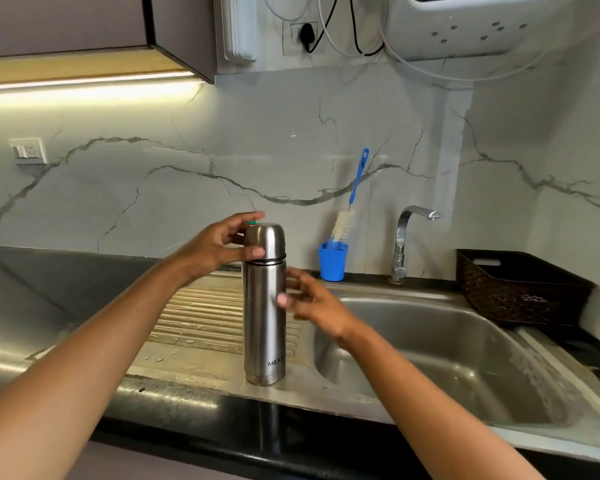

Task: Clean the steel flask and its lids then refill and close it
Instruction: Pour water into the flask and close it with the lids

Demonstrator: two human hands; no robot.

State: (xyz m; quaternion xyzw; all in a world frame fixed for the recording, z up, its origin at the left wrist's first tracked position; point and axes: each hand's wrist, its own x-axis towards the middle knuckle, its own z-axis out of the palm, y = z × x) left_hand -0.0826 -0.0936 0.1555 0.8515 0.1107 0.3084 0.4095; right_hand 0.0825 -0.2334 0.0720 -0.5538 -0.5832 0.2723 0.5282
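A tall steel flask (264, 323) stands upright on the ribbed drainboard (201, 317), just left of the sink basin. Its domed steel cap (266, 241) sits on top. My left hand (222, 245) grips the cap, thumb across its lower front and fingers round the back. My right hand (312, 301) is blurred beside the flask's middle on the right, its fingers spread and loose; I cannot tell whether they touch the body.
A steel sink basin (447, 355) lies to the right with a tap (407, 237) behind it. A blue cup (332, 261) holds a bottle brush (347, 216) at the wall. A dark woven basket (520, 289) sits far right. Black counter edge (222, 431) runs along the front.
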